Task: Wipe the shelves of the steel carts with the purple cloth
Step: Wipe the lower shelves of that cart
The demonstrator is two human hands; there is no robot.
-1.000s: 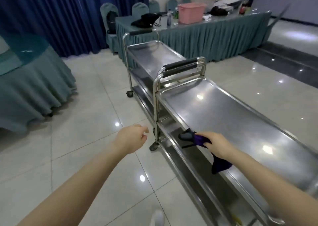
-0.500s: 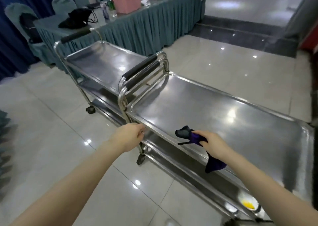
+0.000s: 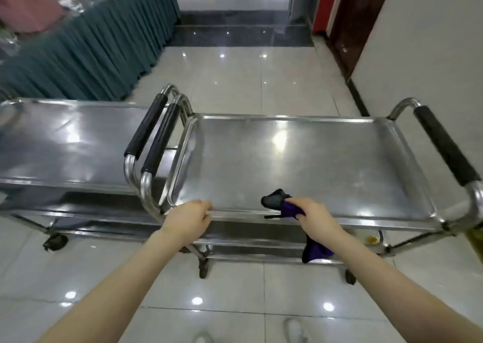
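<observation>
Left hand point(image 3: 187, 218) gripped cart point(image 3: 366, 220) rim. Right hand point(image 3: 315, 218) held bunched cloth point(image 3: 290, 209) at shelf point(image 3: 300, 154) edge. Wiping looked barely begun, maybe; most work still to do.

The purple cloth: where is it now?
Right of centre in the head view, the purple cloth is gripped by the right hand over the near rim of the right-hand cart.

Bright, glary steel, blurred edges
</observation>
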